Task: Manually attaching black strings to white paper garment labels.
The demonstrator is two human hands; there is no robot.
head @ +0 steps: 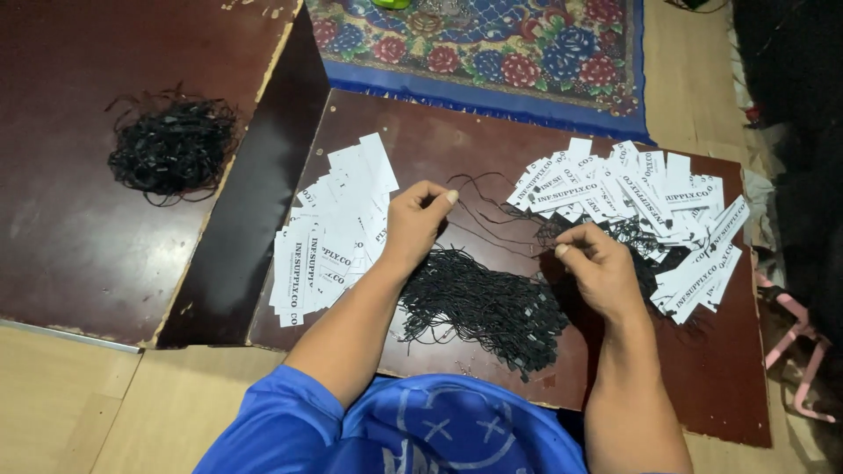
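Observation:
My left hand pinches one end of a thin black string over a dark brown board. My right hand pinches the other part of that string near a tangle of strings under white paper tags. A stack of white printed tags lies fanned out just left of my left hand. Another spread of white tags with strings attached lies beyond and right of my right hand. A loose pile of black strings rests between my forearms.
A second dark board on the left bears another heap of black strings. A floral rug with a blue border lies beyond the boards. Pink objects sit at the right edge on the tan floor.

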